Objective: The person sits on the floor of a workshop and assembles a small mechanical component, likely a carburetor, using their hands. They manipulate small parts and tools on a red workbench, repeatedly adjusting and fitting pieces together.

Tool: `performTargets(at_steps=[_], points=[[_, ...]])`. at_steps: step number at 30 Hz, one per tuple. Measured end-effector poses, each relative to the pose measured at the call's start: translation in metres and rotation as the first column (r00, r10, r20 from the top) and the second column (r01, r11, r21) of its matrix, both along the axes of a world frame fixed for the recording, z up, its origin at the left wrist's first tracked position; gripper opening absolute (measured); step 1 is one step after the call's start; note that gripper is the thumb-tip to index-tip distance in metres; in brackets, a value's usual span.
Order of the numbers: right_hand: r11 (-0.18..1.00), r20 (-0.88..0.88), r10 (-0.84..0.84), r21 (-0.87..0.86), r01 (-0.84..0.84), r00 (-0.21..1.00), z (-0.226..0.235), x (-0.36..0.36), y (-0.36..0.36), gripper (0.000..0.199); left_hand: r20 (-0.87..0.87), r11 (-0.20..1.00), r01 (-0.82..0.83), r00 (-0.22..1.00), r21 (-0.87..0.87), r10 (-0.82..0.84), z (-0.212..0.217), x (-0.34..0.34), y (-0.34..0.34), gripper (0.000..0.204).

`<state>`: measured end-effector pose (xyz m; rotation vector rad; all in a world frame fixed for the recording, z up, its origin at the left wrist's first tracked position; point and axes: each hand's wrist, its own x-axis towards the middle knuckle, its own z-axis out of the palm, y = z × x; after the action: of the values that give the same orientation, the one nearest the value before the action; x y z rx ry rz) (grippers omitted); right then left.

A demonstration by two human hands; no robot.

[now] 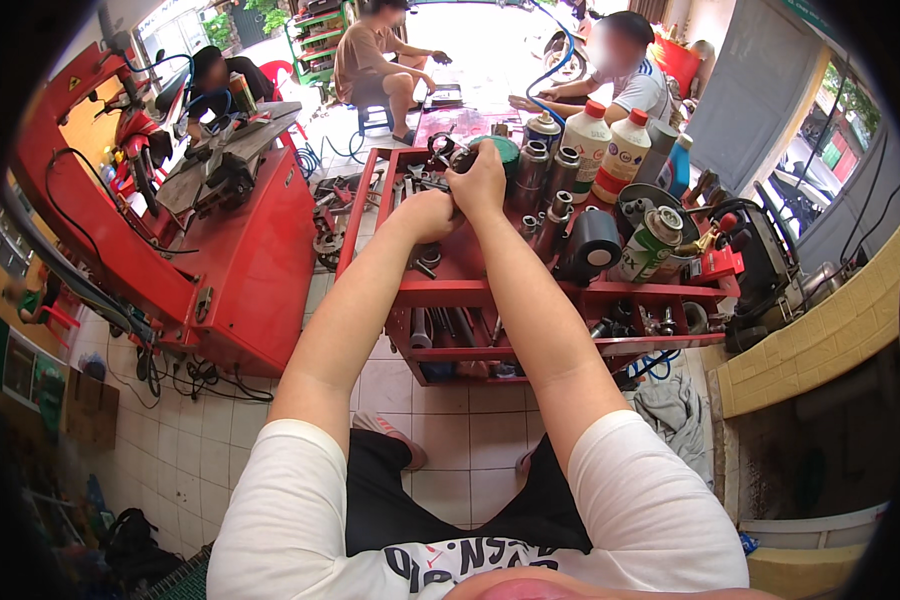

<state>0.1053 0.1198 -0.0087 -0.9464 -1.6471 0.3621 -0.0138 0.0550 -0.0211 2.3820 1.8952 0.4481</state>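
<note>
In the head view we look down along our two bare forearms, which reach away from us over a red metal tool cart [490, 292] standing on the pale tiled floor [440, 425]. Our left hand [429, 212] is curled into a loose fist over the cart's top tray, fingers bent under; what it has hold of is hidden by the hand itself, so we cannot tell. Our right hand [477, 178], just beyond and touching the left, is closed around a small dark metal part [450, 150] that pokes out at the far side of the fingers, above the far left part of the tray.

To the right of our hands, on the same tray, stand several grey metal cylinders [545, 175], two white plastic bottles with red caps [605, 145], a black round can [592, 243] and a green-and-white spray can [652, 243] lying tilted. The cart's lower shelf holds loose sockets and tools [640, 322].

On the left stands a large red machine [240, 270] with black cables hanging along it. A grey rag [673, 410] lies on the floor near the cart's right foot.

Far beyond the cart, three people sit: one on a blue stool [375, 115] in the middle, one at the far left, one at the far right.
</note>
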Motion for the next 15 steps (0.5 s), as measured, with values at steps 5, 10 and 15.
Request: performTargets(at_steps=[5,10,15], points=[[0.972,-0.086,0.170,-0.148,-0.182,0.982,-0.001,-0.005,0.001,0.058,-0.041,1.000,0.002,0.999,0.028,-0.001,0.008,0.001,-0.010,0.033],[0.862,-0.315,0.324,-0.292,-0.416,0.892,-0.032,-0.012,0.046,0.067,-0.065,0.982,0.073,0.996,0.175,-0.063,0.015,0.009,-0.006,0.032],[0.769,-0.304,0.417,-0.384,-0.510,0.857,-0.039,-0.019,0.045,0.073,-0.063,0.985,0.071,0.996,0.155,-0.062,0.018,0.004,-0.016,0.029]])
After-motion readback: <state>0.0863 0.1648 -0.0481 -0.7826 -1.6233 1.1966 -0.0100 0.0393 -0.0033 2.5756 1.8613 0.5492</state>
